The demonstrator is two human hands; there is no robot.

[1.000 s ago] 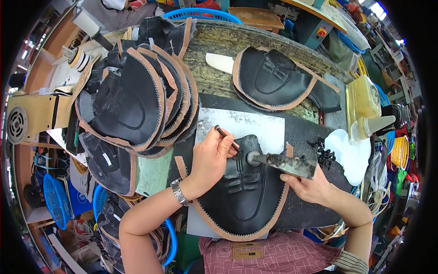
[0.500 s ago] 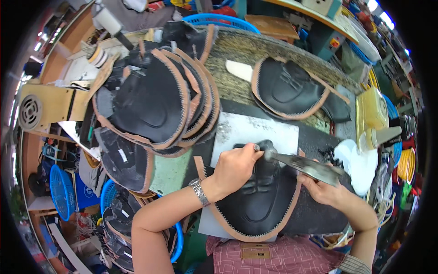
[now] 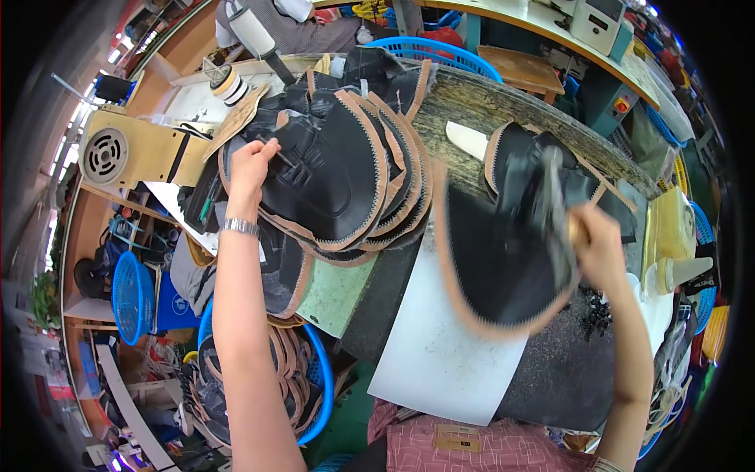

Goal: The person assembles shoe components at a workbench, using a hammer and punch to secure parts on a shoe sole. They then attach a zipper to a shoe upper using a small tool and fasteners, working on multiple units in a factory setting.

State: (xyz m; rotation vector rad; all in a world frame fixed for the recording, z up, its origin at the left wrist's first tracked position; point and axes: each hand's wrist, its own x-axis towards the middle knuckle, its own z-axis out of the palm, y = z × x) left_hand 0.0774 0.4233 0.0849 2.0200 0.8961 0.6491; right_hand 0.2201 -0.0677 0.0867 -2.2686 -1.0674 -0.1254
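Right hand [image 3: 595, 238] closed round a hammer [image 3: 558, 224], metal smeared by motion; whether its fingers also pinch the shoe upper, cannot tell. Left hand [image 3: 250, 171] narrow, fingertips together, seemingly on a thin dark rod; blur hides the exact hold. Black shoe upper [image 3: 489, 256] with tan zigzag-edged trim: askew over the far right part of the white sheet [image 3: 444, 338], overhanging it; lifted or lying, unclear. Half a second ago it sat squarer on the sheet, hands close together at its narrow end; now they are wide apart, so striking on this piece looks broken off. Left of the sheet, under the left hand: pile of matching uppers [image 3: 330, 185]. Beyond the sheet: another upper [image 3: 511, 147]. Right of it: black scraps [image 3: 596, 315], yellowish plastic container [image 3: 667, 228].
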